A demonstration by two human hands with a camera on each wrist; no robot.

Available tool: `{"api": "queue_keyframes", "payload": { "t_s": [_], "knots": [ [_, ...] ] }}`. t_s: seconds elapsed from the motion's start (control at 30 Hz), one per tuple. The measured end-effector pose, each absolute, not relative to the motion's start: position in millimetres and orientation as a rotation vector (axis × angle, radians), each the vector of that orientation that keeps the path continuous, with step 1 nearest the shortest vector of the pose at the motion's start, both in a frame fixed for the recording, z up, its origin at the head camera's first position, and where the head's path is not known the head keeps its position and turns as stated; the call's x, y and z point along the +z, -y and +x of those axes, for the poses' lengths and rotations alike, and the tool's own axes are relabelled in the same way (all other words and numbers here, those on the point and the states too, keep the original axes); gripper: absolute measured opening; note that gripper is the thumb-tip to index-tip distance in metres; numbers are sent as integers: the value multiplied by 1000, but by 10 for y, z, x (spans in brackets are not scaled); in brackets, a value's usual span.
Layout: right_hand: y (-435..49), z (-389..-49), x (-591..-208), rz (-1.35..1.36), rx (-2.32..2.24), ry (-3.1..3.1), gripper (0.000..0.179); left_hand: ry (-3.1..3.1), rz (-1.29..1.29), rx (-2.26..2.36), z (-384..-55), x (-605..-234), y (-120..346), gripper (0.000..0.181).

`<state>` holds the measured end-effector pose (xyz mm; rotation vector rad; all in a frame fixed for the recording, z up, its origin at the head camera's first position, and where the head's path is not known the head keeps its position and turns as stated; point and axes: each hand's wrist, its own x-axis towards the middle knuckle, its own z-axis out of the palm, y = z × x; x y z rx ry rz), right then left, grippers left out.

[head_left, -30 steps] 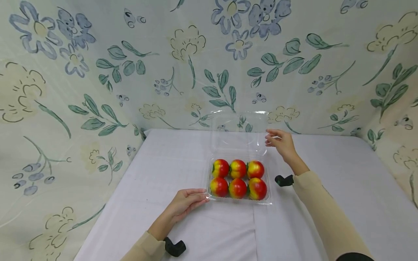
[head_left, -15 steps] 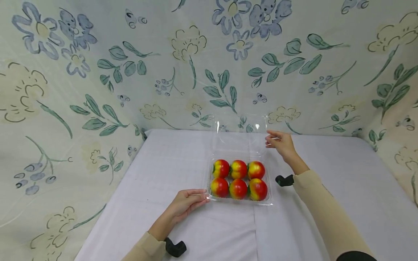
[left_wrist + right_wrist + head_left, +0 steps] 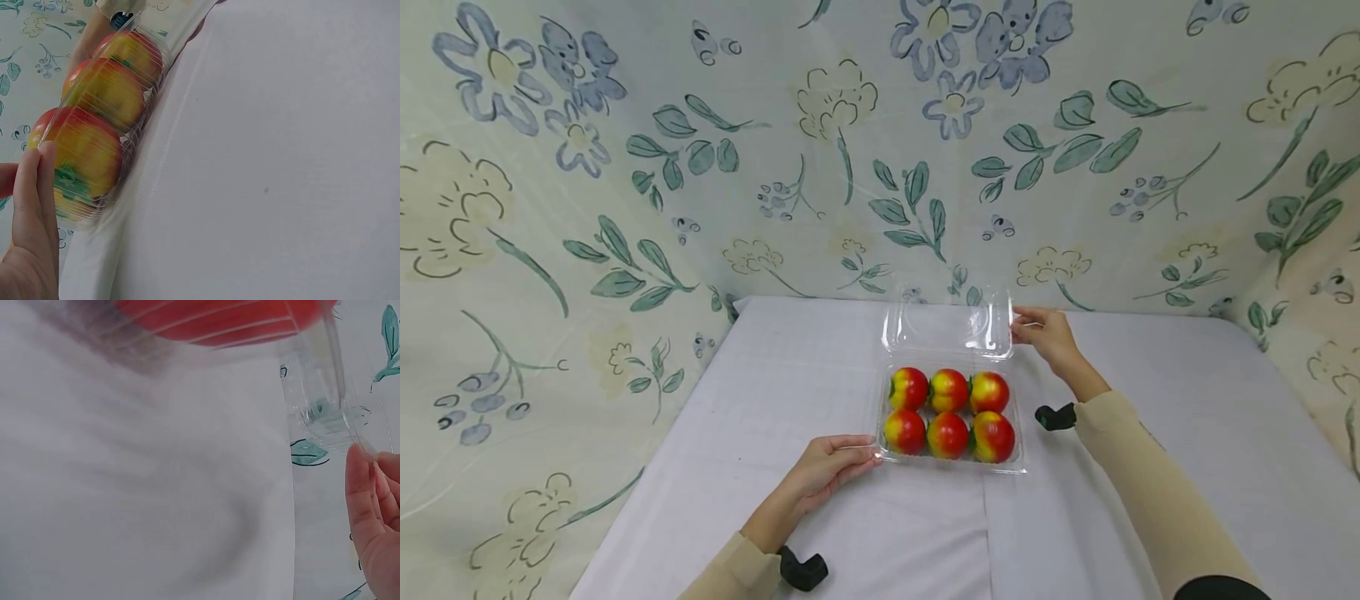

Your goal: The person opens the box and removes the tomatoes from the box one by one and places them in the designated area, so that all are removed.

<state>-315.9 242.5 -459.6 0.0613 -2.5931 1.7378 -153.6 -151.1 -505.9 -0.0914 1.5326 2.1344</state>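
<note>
A clear plastic clamshell box (image 3: 955,467) holds two rows of three round red-and-yellow fruits (image 3: 947,435) with green leaf-like bits on them. Its transparent lid (image 3: 951,329) stands open at the back, hinged along the far side. My left hand (image 3: 829,473) pinches the near left corner of the rim, thumb and fingers meeting on the plastic. At the lid's right edge, my right hand (image 3: 1047,337) pinches the plastic between thumb and fingers. In the right wrist view, these fingertips (image 3: 357,456) meet at the lid's thin edge.
A white cloth (image 3: 790,375) covers the table under the box. Behind it hangs a flower-printed curtain (image 3: 700,200), reaching round to both sides. A black wrist mount (image 3: 803,570) sits at the left cuff, another black mount (image 3: 1055,416) at the right.
The lid's far edge has come lower in the head view, and the right hand has shifted slightly down with it. The left hand, box and fruits stay in place.
</note>
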Motion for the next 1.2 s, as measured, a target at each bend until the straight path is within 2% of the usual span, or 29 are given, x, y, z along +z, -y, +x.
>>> {"api": "queue_keyframes", "payload": {
  "t_s": [0.5, 1.2],
  "knots": [
    [-2464, -3191, -4661, -63, 1817, 2651, 46, -1522, -84, 2143, -1553, -5040, 1510, 41],
    [-2476, -3216, -4769, -75, 1807, 2720, 45, -1519, -89, 2150, -1522, -5050, 1515, 41]
  ]
}}
